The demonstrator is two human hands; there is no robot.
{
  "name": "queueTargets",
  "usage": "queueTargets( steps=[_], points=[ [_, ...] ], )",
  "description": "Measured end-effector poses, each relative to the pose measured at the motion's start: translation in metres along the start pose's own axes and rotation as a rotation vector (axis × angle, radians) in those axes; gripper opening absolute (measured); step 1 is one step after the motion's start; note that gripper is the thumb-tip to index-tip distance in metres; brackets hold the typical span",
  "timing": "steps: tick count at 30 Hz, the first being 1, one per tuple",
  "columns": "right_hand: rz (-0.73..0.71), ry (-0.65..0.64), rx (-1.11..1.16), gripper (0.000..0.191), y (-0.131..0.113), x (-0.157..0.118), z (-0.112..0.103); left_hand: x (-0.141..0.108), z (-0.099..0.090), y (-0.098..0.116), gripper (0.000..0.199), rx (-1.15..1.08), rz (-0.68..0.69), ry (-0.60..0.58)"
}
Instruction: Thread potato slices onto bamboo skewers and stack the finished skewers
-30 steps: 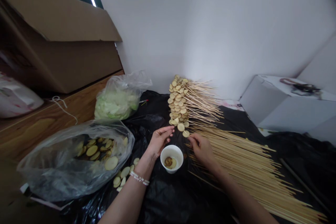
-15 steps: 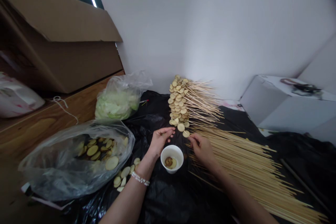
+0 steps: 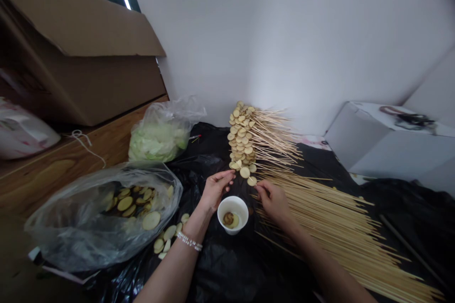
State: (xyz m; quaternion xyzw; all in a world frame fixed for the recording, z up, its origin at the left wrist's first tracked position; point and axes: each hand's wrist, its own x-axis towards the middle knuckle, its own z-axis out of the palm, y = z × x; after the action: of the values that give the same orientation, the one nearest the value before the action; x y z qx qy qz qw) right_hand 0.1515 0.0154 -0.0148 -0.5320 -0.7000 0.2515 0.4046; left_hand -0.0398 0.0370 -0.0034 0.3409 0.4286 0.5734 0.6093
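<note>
Near the front end of a stack of skewered potato slices (image 3: 242, 135), my right hand (image 3: 272, 199) pinches a thin skewer with round slices (image 3: 251, 181) on its tip. My left hand (image 3: 216, 189) is just left of these slices, fingers closed together; what they hold, if anything, is too small to tell. A white cup (image 3: 232, 215) with a few potato pieces inside stands between my wrists. Many bare skewers (image 3: 330, 227) lie beneath and right of my right forearm. Loose slices (image 3: 169, 233) lie left of my left forearm.
An open clear bag (image 3: 106, 218) of potato slices lies at the left, with a bag of cut cabbage (image 3: 159, 139) behind it. A cardboard box (image 3: 106, 85) stands back left, a white box (image 3: 391, 137) at the right. Black plastic (image 3: 227, 270) covers the work surface.
My left hand has shifted very slightly left and away from the skewered slices. My right hand has hardly moved.
</note>
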Motion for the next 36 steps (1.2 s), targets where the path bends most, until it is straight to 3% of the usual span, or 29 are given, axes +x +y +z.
queueTargets(
  steps=[36],
  points=[
    [-0.002, 0.004, -0.016, 0.025, 0.0007, 0.0002, 0.0001, -0.0003, 0.0017, 0.0021, 0.026, -0.020, 0.020, -0.008]
  ],
)
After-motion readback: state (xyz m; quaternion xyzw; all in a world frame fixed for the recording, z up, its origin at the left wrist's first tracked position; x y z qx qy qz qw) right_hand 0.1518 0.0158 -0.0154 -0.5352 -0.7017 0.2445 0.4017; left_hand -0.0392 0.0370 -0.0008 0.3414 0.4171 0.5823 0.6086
